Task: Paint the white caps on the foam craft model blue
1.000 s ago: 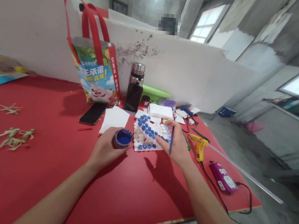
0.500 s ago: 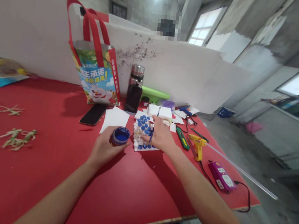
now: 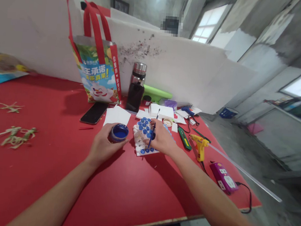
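My left hand (image 3: pixel 102 144) is wrapped round a small round pot of blue paint (image 3: pixel 119 132), held just above the red table (image 3: pixel 42 174). My right hand (image 3: pixel 161 139) pinches a thin blue paintbrush (image 3: pixel 153 131), its tip down on a white craft sheet (image 3: pixel 144 137) covered with several small round pieces, some painted blue, some white. The hand lies over the right part of the sheet and hides it.
Behind the sheet stand a dark bottle (image 3: pixel 136 89), a printed bag with red handles (image 3: pixel 98 69), a black phone (image 3: pixel 94 112) and white paper (image 3: pixel 117 116). To the right lie a green knife (image 3: pixel 183 138), a yellow glue gun (image 3: pixel 200 145) and a purple power strip (image 3: pixel 224 177). Straw figures (image 3: pixel 15 138) lie left.
My right hand has moved left across the sheet and turned the brush tip down onto the round pieces. The left hand keeps the paint pot in about the same place.
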Tool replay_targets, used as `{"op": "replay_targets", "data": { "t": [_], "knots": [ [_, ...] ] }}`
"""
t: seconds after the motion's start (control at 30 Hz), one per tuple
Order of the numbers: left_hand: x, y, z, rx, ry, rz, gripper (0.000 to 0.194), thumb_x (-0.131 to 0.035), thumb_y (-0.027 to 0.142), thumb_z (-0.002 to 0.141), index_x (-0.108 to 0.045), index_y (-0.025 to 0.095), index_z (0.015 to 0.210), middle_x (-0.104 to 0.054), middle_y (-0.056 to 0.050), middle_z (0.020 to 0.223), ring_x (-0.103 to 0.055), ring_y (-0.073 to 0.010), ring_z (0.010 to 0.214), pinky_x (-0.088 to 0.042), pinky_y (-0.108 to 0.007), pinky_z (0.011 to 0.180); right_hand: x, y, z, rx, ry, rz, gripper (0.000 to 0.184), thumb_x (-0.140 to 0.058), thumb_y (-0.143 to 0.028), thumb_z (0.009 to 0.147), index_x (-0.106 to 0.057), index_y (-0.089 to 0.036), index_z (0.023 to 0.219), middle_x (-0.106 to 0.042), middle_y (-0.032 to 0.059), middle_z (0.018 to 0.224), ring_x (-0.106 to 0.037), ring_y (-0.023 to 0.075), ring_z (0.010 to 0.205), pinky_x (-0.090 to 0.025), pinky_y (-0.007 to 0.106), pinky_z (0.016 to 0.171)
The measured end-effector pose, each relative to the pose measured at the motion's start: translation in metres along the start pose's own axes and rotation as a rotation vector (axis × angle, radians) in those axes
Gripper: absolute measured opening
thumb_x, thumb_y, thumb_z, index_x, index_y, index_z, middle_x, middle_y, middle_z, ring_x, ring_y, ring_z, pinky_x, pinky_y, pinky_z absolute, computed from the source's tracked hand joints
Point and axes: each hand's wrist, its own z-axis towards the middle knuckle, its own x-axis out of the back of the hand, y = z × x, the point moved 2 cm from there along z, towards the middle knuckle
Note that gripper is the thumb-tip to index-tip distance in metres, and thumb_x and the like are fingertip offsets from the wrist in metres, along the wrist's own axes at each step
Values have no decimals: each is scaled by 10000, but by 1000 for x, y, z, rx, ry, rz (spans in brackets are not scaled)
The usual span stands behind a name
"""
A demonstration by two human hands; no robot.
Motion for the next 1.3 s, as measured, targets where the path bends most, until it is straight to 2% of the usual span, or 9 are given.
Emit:
{"op": "replay_targets", "data": {
  "t": [0.13, 0.33, 0.53, 0.63, 0.83, 0.93, 1.0, 1.13, 1.3],
  "knots": [
    [5, 0, 3, 44, 46, 9, 582, -902, 557, 795, -716, 202, 1217, -791, -132, 1270, -767, -361, 1218, -603, -515, 1115, 6, -1, -19, 70, -76, 114, 930, -923, -187, 749, -472, -166, 1562, -657, 214, 1523, -724, 342, 1316, -588, 513, 1138],
    [11, 3, 5, 70, 117, 56, 540, -887, 566, 801, -714, 217, 1175, -770, -108, 1205, -760, -336, 1134, -614, -480, 1029, 19, -6, -37, 355, -241, 145, 929, -952, -278, 791, -484, -217, 1592, -644, 204, 1596, -654, 371, 1485, -511, 573, 1269],
    [12, -1, 5, 64, 129, 91, 530, -885, 555, 799, -709, 221, 1171, -768, -114, 1231, -760, -349, 1166, -619, -496, 1062, 27, -6, -20, 614, -401, 62, 896, -874, -231, 822, -477, -183, 1623, -688, 199, 1566, -665, 356, 1488, -508, 561, 1290],
    [11, -4, 5, 65, 131, 97, 541, -892, 569, 803, -710, 221, 1174, -773, -121, 1244, -762, -360, 1181, -624, -511, 1067, 34, -1, -3, 631, -421, -23, 919, -844, -195, 823, -453, -189, 1654, -633, 202, 1661, -595, 360, 1582, -455, 586, 1339],
    [9, -1, 5, 65, 126, 95, 540, -900, 559, 818, -726, 234, 1212, -787, -113, 1241, -773, -351, 1149, -637, -511, 1032, 57, 31, -15, 496, -219, -38, 1012, -980, -380, 829, -446, -231, 1675, -550, 210, 1753, -520, 395, 1655, -406, 641, 1375],
    [8, 2, 3, 66, 92, 83, 520, -899, 556, 836, -722, 243, 1211, -795, -110, 1225, -779, -357, 1141, -639, -537, 1030, 55, 49, -49, 400, 32, 55, 794, -935, -477, 919, -524, -260, 1562, -644, 190, 1653, -608, 370, 1577, -518, 620, 1284],
    [7, 3, 2, 62, 65, 75, 504, -899, 551, 848, -715, 256, 1213, -797, -110, 1232, -780, -366, 1158, -636, -561, 1054, 46, 56, -72, 281, 239, 114, 626, -919, -498, 939, -587, -271, 1418, -742, 150, 1461, -737, 340, 1380, -615, 560, 1143],
    [5, 2, 1, 45, 39, 62, 475, -894, 533, 862, -710, 279, 1219, -799, -110, 1259, -777, -375, 1192, -628, -584, 1083, 15, 44, -97, 105, 402, 87, 560, -922, -553, 918, -578, -243, 1234, -727, 57, 1050, -752, 254, 906, -648, 435, 836],
    [4, 0, 1, 87, 46, 79, 501, -902, 555, 848, -721, 270, 1218, -800, -110, 1266, -772, -378, 1202, -618, -584, 1100, -13, 11, -93, 194, 422, -110, 716, -883, -581, 934, -507, -199, 1407, -713, 185, 1256, -745, 347, 1050, -632, 524, 881]
  ]
}}
